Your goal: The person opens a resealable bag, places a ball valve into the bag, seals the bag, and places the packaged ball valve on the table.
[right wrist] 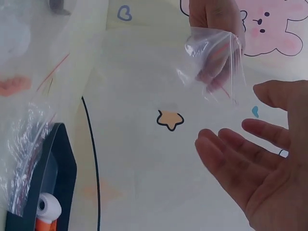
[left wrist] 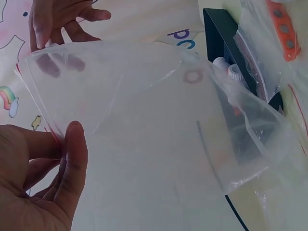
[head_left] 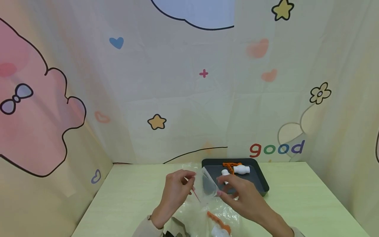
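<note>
My left hand (head_left: pixel 176 188) pinches the zip edge of a clear plastic zip bag (left wrist: pixel 144 110) between thumb and fingers. A red line runs along that edge. The bag hangs thin and flat, with nothing visible inside it. My right hand (head_left: pixel 244 199) is at the bag's other side, its fingers spread and loosely bent. Some of its fingertips show through the film in the left wrist view. In the right wrist view, the fingers (right wrist: pixel 211 149) of this hand stand apart from the bag and grasp nothing.
A dark tray (head_left: pixel 264 186) at the back holds white fittings (head_left: pixel 241 169) and an orange perforated piece (head_left: pixel 232 164). More clear bags lie on the pale green table (head_left: pixel 299 200), with an orange strip (head_left: pixel 217 220) and a white part (head_left: pixel 219 231) in front. A printed curtain (head_left: pixel 183 82) stands behind.
</note>
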`<state>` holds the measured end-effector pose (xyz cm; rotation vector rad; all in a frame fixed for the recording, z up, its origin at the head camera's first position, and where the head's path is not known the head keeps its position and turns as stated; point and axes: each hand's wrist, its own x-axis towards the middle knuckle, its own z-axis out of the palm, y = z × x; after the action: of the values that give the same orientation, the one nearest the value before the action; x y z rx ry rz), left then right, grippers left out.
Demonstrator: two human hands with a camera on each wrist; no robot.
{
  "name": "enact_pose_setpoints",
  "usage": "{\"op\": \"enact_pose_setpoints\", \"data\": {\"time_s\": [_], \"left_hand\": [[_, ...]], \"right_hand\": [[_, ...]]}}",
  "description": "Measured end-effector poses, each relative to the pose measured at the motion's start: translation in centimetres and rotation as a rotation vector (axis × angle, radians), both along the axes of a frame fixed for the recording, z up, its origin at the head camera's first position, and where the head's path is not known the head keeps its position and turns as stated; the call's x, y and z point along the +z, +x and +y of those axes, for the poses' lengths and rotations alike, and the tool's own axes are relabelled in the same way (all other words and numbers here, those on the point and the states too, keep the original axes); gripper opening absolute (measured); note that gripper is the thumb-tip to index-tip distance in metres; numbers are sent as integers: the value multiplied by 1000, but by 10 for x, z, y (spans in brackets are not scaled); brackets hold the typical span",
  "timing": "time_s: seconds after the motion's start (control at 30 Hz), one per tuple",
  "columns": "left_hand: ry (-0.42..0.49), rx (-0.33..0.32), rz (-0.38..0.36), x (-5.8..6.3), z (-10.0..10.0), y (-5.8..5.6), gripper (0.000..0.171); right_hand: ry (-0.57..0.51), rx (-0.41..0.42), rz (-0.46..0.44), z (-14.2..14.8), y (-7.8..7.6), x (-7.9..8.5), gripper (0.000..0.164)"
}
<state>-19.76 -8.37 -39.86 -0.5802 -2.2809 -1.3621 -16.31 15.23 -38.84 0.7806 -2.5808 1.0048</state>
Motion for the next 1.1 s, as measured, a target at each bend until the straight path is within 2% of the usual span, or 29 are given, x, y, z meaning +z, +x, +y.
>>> {"op": "enact_pose_setpoints", "data": {"time_s": [0.17,0.23,0.57,0.9,1.1], "left_hand": [[-5,11,-25,1,-5,0,15],[-11,15,-33,1,-7,0,15],[-63,26,-64,1,-13,1,14],[-80,35,-90,-1,-15,0,15],[-84,36,-91,-4,-17,-1,15]], "right_hand": [[140,-33,166,9,3,0,44],[199,-43,201,13,3,0,49],[335,-22,231,32,-6,0,60],[439,2,228,50,-31,2,71],[473,-8,233,56,-53,-2,69]]}}
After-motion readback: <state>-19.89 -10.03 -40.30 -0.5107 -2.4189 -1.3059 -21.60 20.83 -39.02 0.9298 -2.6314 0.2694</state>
